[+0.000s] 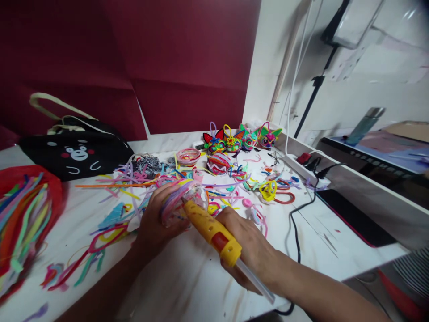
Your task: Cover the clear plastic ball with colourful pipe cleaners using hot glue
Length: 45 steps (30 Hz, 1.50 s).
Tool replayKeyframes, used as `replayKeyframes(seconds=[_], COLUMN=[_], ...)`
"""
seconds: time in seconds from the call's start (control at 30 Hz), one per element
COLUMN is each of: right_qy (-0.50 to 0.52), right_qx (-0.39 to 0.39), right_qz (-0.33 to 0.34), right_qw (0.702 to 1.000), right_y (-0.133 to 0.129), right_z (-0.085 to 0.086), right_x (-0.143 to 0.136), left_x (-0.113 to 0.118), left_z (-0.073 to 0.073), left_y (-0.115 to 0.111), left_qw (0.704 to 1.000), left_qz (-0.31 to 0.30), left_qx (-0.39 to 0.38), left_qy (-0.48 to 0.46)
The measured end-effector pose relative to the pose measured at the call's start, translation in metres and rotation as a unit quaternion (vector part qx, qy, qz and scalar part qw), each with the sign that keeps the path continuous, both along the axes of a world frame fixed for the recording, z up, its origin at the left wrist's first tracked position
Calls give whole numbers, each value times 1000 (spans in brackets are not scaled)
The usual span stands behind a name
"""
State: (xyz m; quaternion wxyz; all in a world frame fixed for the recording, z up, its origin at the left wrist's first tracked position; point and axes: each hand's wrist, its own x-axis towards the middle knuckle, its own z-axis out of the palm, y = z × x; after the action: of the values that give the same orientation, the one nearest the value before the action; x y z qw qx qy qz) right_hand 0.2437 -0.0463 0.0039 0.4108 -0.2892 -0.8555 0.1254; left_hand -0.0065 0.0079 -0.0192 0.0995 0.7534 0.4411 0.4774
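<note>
The left hand (156, 220) has its grip around the striped ball (172, 203) over the desk (170, 279), presumably for steadiness; the right hand (246, 237) grips the glue gun (212, 229), apparently aiming its nozzle (185, 201) left.

Maroon backdrop (187, 58) — white wall (268, 49) beside; marbled tabletop (177, 273) below.

The handle of the yellow glue gun (209, 226) is hidden by the right hand (246, 241); whether the nozzle touches the blurred, pastel-wrapped piece (174, 206) cannot be told. The red bag (57, 190) is cut off by the left edge.
</note>
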Motion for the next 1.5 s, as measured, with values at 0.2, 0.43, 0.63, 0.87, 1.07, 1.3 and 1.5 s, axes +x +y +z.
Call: replayKeyframes(seconds=[0.2, 0.43, 0.63, 0.87, 1.07, 1.3, 1.5], right_qy=[-1, -11, -4, -5, -5, -2, -2], right_qx=[-37, -62, -65, -71, -68, -66, -77], right_qz=[-2, -8, -10, -15, 0, -9, -4], right_qw=[999, 998, 998, 997, 998, 998, 997], right_y=[-1, -3, -3, -4, -3, -3, -3], right_z=[-1, 0, -5, -6, -2, -5, -2], right_x=[0, 2, 3, 4, 3, 4, 6], left_x=[-1, -2, 0, 1, 1, 1, 2], left_z=[-4, -5, -5, -4, -3, -4, -5], left_y=[1, 1, 2, 0, 2, 1, 0], left_qw=[999, 995, 993, 990, 989, 990, 989], left_qz=[17, 29, 37, 50, 43, 49, 42], left_qx=[38, 80, 91, 102, 112, 105, 112], left_qy=[19, 45, 64, 82, 85, 84, 84])
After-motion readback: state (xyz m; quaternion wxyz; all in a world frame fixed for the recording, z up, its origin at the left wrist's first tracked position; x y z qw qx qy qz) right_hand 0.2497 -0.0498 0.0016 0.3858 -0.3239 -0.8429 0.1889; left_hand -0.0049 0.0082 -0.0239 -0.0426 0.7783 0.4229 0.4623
